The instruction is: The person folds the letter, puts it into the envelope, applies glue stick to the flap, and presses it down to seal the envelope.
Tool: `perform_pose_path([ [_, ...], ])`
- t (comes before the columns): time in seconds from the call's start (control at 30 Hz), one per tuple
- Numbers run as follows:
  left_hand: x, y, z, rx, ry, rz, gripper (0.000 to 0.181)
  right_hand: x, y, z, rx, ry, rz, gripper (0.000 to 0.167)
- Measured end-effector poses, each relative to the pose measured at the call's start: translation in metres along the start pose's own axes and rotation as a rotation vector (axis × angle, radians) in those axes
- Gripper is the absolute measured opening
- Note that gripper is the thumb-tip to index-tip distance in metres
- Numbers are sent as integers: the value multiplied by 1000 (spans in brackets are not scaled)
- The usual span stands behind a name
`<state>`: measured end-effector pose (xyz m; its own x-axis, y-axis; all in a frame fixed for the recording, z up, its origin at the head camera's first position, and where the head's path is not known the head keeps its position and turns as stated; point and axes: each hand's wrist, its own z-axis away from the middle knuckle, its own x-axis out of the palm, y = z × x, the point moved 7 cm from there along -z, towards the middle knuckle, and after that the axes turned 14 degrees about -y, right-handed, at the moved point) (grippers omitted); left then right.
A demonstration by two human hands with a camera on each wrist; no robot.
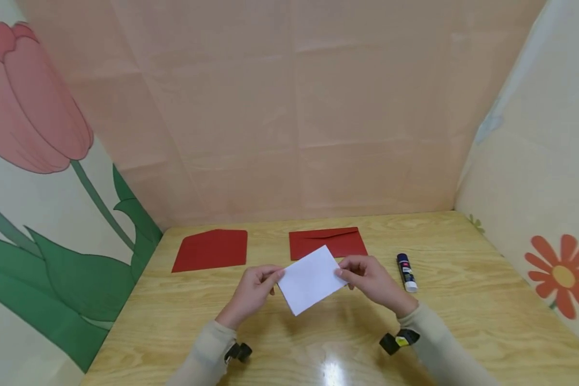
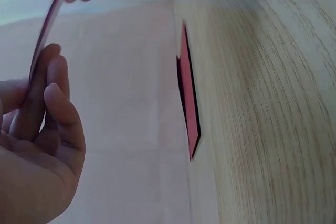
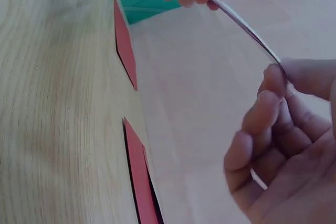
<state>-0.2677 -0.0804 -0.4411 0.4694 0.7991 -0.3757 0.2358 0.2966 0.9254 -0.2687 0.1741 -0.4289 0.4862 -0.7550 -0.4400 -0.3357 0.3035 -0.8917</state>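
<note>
A white piece of paper [image 1: 311, 281] is held tilted above the table, one corner lower than the rest. The thumb and fingers of my left hand [image 1: 251, 295] pinch its left edge. My right hand [image 1: 373, 281] pinches the opposite edge in the same way. Seen edge-on in the right wrist view, the paper [image 3: 244, 24] seems to have more than one layer. Just behind it lies a red envelope [image 1: 328, 245], its lower edge partly covered by the paper in the head view. Another red envelope [image 1: 212, 251] lies farther left, with its pointed flap toward the back.
A glue stick [image 1: 406, 272] with a dark blue body and white end lies right of my right hand. The wooden table [image 1: 463, 300] meets a pinkish sheet [image 1: 289, 134] at the back. Walls with painted flowers stand on both sides.
</note>
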Motion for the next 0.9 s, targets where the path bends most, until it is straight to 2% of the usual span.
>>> perform_pose_path([
  [0.1,0,-2,-2,6,1,36,24,-2,-3,0,-9,15,21,11],
  [0.23,3,-3,-4,3,-26,61,25,-3,-3,-1,29,46,12,13],
  [0.63,8,-7,-4,12,-109,117,24,0,3,-2,59,45,-27,14],
  [0.73,9,-9,-5,-14,-141,114,27,0,4,-5,74,67,-30,14],
  [0.8,4,-14,-6,-49,-134,106,30,-1,6,-4,84,86,-39,15],
  [0.83,-2,-18,-6,-78,-110,96,31,-1,7,-4,88,93,-44,16],
  [0.9,-23,-30,-5,-147,-23,49,31,0,11,-2,100,98,-62,16],
])
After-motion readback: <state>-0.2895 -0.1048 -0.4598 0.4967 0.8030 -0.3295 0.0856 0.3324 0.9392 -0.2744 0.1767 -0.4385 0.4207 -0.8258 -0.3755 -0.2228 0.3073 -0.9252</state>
